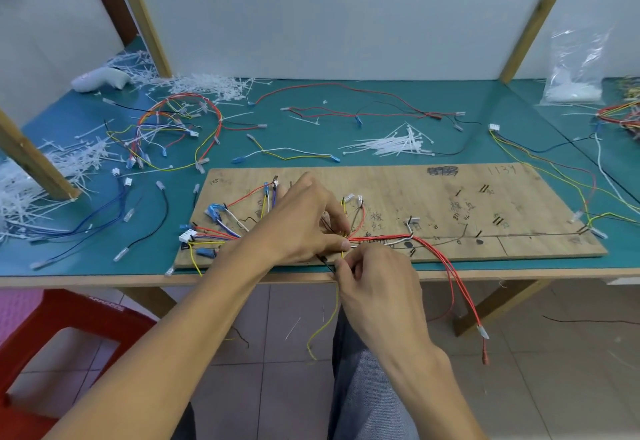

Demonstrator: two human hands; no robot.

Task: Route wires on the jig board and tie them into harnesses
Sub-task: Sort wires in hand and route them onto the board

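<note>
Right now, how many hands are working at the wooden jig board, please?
2: the left hand pinches the red wire bundle on the board; the right hand, just below, pinches a yellow wire.

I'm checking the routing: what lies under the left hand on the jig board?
Coloured wires run in under the left hand from its left; red wires leave on its right. The hand covers their junction on the jig board.
</note>
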